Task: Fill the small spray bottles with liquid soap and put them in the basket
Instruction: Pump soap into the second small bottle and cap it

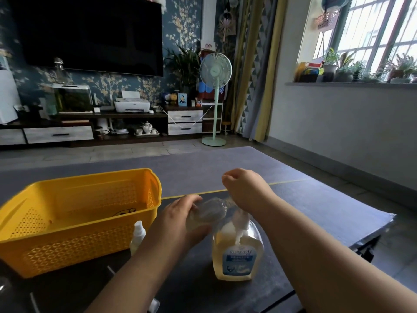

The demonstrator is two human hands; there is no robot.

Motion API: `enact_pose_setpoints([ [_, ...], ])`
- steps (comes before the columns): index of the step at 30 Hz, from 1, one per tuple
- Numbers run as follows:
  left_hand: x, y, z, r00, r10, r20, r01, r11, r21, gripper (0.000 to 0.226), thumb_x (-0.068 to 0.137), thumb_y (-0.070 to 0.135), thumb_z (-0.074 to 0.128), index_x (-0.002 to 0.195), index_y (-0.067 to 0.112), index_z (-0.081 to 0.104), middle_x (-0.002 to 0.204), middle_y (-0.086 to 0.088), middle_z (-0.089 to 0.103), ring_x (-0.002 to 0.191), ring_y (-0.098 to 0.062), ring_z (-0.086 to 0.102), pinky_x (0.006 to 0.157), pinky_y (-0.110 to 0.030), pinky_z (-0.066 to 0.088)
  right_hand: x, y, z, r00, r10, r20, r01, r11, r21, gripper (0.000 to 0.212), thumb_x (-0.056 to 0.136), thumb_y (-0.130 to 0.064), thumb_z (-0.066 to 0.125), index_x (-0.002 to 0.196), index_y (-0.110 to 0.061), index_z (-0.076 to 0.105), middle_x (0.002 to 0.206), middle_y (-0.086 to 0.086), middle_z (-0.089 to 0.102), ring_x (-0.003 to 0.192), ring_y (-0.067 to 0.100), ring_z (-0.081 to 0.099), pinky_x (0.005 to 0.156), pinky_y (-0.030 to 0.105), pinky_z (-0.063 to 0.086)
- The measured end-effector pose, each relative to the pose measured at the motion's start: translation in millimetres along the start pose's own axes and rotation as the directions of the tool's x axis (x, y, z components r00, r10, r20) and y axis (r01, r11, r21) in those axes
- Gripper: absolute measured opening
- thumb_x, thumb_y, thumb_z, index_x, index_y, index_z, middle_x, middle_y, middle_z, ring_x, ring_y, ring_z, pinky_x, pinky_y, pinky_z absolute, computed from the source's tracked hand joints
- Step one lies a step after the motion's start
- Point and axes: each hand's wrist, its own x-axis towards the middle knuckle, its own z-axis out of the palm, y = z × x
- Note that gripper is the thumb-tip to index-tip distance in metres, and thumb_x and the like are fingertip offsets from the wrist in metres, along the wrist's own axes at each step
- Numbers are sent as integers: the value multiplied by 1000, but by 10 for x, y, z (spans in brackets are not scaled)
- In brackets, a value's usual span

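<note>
the squat clear soap bottle [237,256], amber inside with a white pump, stands on the dark table [327,211]. the left hand [180,220] wraps a small spray bottle [208,213], tilted over the pump. the right hand [246,190] is curled above; whether it holds anything, i cannot tell. a capped bottle [138,236] stands just beside the perforated yellow plastic basket [79,242].

Only one view exists, a wide-angle camera worn on the person's head, which faces forward and a little down across the dark table [316,206]. The left hand [180,215] and the right hand [244,188] are close to the lens in the lower middle, while the wall with the television [90,35] stands far behind.
</note>
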Motion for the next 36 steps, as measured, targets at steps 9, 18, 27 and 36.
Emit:
enact_pose_setpoints([
  [9,-16,27,31,999,-20,32,20,1000,20,34,82,48,61,112,37,51,100,25,47,91,4,47,65,-2,34,-11,132,148,998,58,27,-57,997,-51,27,96,-24,39,75,-13,51,78,5,54,78,27,46,59,30,34],
  [18,-12,56,32,999,-37,11,37,999,-12,39,81,46,64,116,36,50,102,24,45,87,5,45,65,-3,36,-12,91,80,998,54,12,-54,999,-8,33,95,-21,41,63,-13,38,65,2,42,71,26,41,52,28,29],
  [27,-18,53,19,1000,-8,0,8,999,-36,41,81,42,65,118,37,48,101,26,43,81,17,41,63,0,35,-38,40,-23,996,-69,50,72,995,-62,16,101,-27,37,93,-24,51,94,2,57,84,23,50,82,32,48],
  [36,-34,18,45,999,-28,44,29,999,-14,36,81,45,64,113,37,51,102,22,49,86,6,48,65,-4,36,-7,147,136,998,39,52,-35,996,-81,31,97,-21,40,67,-13,40,73,6,46,75,28,42,52,25,29],
])
